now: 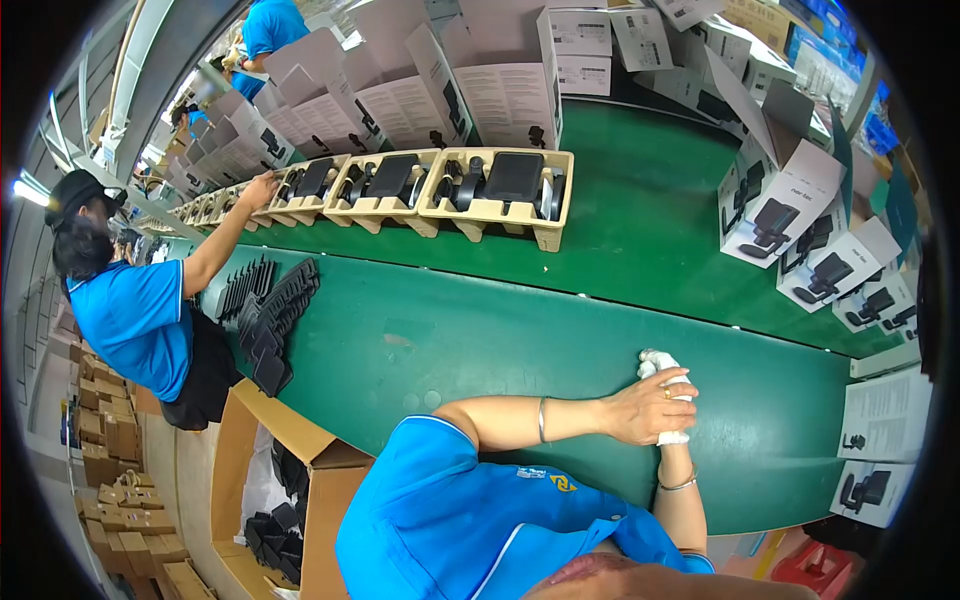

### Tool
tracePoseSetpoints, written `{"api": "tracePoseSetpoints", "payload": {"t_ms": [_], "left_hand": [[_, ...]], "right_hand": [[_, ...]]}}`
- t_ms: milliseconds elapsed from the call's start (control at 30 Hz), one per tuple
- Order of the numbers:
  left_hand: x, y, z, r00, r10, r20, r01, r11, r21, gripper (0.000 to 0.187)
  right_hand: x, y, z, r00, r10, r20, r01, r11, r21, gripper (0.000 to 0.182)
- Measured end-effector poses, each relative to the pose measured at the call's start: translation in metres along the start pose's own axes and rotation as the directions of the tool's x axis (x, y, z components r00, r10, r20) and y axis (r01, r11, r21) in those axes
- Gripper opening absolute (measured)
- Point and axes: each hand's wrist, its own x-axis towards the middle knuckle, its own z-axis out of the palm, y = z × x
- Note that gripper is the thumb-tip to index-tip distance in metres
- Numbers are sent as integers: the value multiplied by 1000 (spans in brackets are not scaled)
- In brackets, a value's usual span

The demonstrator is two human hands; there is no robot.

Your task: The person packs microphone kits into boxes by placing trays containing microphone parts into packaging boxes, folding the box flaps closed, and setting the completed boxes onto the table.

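Observation:
My left hand (640, 408) is bare, with a ring on one finger and a bangle at the wrist. Its fingers wrap across the white glove (655, 362) on my right hand (674, 430). The two hands meet above the right part of the green work surface (520, 350). Most of the right hand is covered by the glove and by my left fingers, so its finger pose is hidden. A second bangle circles my right wrist.
Tan molded trays (490, 212) with black parts line the raised green shelf (640, 240), open printed boxes (510, 100) behind. More product boxes (790, 200) stand right. At left, a co-worker (130, 310) reaches toward trays near black parts (270, 325). A carton (330, 490) holds black pieces.

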Motion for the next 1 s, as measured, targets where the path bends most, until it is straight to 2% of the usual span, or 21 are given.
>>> {"api": "tracePoseSetpoints", "payload": {"t_ms": [433, 767, 800, 933, 1000], "left_hand": [[-5, 1, -10, 998, 6, -66, -7, 1000, -4, 20], [-12, 0, -18, 1000, -24, 5, 24, 1000, 6, 24], [-12, 1, -19, 1000, -14, 12, 14, 1000, 1, 24], [-14, 1, -23, 1000, -16, 14, 16, 1000, 19, 25], [-16, 1, -23, 1000, -10, 23, 9, 1000, 25, 25]], "right_hand": [[-6, -4, -4, 963, 177, -203, -233, 926, -298, 22], [7, -16, -9, 853, 329, -405, -500, 735, -457, 24], [7, -17, -10, 847, 339, -408, -511, 728, -456, 24], [9, -26, -11, 696, 498, -517, -667, 715, -210, 30], [7, -27, -5, 709, 503, -495, -664, 713, -227, 30]]}}
